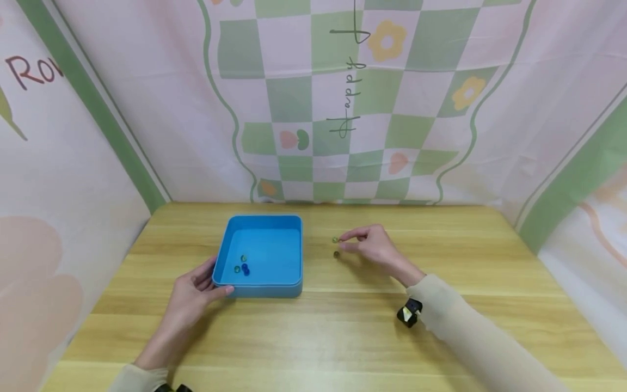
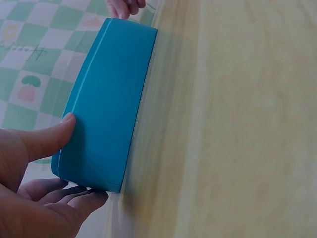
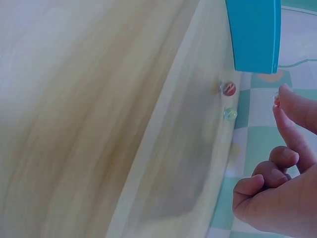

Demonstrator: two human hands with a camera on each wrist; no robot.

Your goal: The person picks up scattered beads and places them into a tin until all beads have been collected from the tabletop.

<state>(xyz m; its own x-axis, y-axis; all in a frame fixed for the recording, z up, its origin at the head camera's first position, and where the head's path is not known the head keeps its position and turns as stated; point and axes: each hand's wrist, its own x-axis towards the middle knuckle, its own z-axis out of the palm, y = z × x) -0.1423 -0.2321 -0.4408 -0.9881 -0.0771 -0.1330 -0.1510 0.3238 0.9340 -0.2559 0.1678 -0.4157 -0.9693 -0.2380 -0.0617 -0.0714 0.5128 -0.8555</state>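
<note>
My left hand (image 1: pixel 191 296) grips the near left corner of a blue square box (image 1: pixel 269 291), thumb on the front wall and fingers against the left side. Inside the box lie several marbles: dark blue ones (image 1: pixel 246 269) and clear greenish ones (image 1: pixel 237 269). To the right of the box, my right hand (image 1: pixel 374 247) pinches a small clear marble with red in it (image 3: pixel 276 100) between thumb and forefinger, its other fingers curled. On the table close by are a red-streaked marble (image 3: pixel 229 89) and a clear yellow-green marble (image 3: pixel 230 113).
The box stands on a wood-grain table (image 1: pixel 323 343). A printed curtain (image 1: pixel 333 109) with green checks hangs behind the table's far edge, and more cloth hangs at both sides. A black wrist device (image 1: pixel 409 313) sits by the right sleeve.
</note>
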